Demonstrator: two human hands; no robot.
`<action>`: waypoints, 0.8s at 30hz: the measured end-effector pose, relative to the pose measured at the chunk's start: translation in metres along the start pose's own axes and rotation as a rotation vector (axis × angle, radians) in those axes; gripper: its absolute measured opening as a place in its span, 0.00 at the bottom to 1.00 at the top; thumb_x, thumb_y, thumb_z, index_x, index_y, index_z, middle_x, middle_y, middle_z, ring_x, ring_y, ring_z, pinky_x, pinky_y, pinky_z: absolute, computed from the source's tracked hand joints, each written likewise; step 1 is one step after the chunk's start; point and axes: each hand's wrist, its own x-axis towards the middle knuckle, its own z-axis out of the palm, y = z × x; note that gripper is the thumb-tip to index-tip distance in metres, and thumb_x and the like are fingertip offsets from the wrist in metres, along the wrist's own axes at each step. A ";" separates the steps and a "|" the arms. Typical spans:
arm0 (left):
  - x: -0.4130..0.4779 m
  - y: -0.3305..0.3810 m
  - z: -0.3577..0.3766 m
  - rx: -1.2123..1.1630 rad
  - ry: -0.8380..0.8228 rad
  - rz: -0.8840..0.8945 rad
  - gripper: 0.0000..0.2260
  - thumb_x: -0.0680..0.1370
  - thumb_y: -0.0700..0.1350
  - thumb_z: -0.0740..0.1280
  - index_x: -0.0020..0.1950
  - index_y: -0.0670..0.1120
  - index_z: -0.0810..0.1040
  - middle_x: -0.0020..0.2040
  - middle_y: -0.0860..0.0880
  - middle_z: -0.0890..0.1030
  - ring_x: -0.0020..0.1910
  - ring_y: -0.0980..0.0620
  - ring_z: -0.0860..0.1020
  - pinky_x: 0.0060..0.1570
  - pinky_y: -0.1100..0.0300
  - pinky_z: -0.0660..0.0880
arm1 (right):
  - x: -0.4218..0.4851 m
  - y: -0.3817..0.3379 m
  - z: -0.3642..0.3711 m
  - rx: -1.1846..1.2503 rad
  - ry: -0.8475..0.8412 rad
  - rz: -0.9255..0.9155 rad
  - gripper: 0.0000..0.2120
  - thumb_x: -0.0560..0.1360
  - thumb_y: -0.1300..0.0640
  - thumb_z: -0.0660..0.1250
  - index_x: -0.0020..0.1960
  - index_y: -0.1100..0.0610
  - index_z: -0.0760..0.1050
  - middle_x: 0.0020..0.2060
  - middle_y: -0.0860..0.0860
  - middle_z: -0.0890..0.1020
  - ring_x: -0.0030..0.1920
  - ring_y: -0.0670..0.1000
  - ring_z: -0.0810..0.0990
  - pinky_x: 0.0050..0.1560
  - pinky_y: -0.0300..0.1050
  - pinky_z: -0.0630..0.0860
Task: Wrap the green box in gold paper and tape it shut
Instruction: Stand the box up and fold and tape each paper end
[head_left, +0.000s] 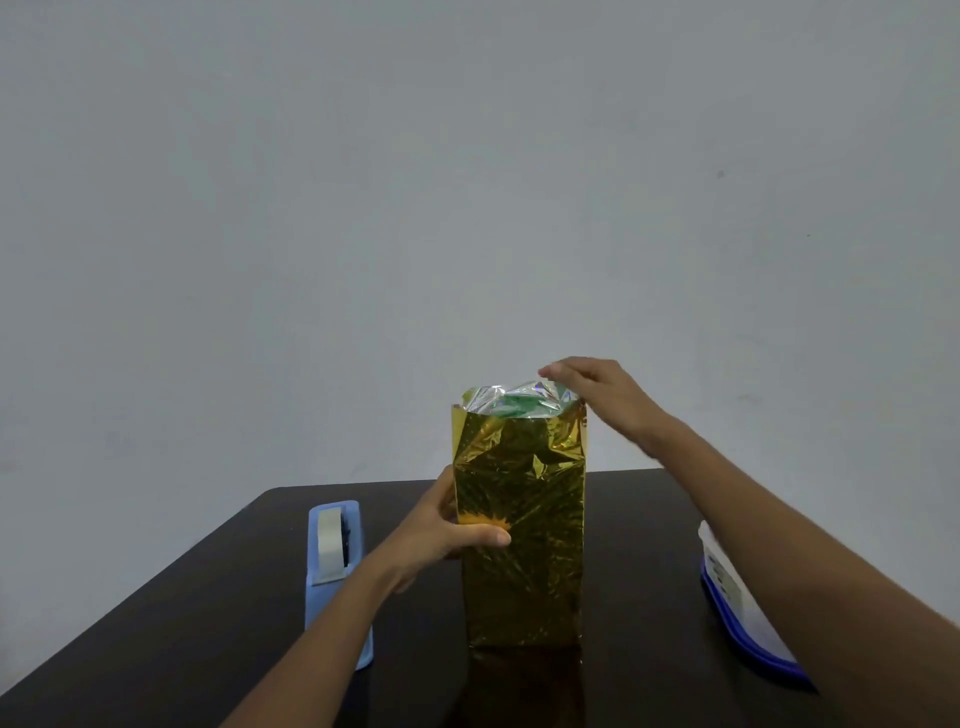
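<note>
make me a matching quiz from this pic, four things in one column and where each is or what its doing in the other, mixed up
Column one
1. left hand
2. right hand
3. tape dispenser
4. blue-rimmed container

Column two
A. at the right side of the table, partly behind a forearm
B. grips the side of the gold-wrapped box
C. stands on the table, left of the box
D. reaches over the box's open top end

Pairs: 1-B, 2-D, 3-C, 4-A
</note>
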 end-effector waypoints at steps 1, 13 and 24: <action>0.000 0.000 0.000 0.001 0.003 -0.002 0.30 0.62 0.46 0.77 0.57 0.59 0.66 0.57 0.58 0.73 0.54 0.60 0.73 0.47 0.66 0.73 | 0.005 -0.002 -0.002 -0.161 0.018 0.045 0.21 0.77 0.41 0.58 0.59 0.55 0.77 0.57 0.51 0.79 0.57 0.51 0.77 0.57 0.46 0.72; 0.004 -0.004 -0.002 0.014 0.014 -0.027 0.29 0.69 0.39 0.74 0.63 0.57 0.64 0.56 0.57 0.74 0.53 0.60 0.74 0.41 0.66 0.71 | 0.029 -0.039 -0.001 -0.408 0.231 -0.034 0.09 0.68 0.54 0.75 0.44 0.59 0.82 0.39 0.53 0.82 0.41 0.52 0.80 0.41 0.43 0.76; 0.008 -0.009 -0.004 -0.006 0.026 -0.042 0.31 0.68 0.42 0.76 0.64 0.57 0.65 0.60 0.54 0.75 0.60 0.51 0.73 0.47 0.57 0.74 | 0.015 -0.043 -0.015 0.562 0.294 -0.006 0.06 0.75 0.58 0.69 0.51 0.58 0.78 0.44 0.53 0.81 0.42 0.50 0.80 0.44 0.41 0.80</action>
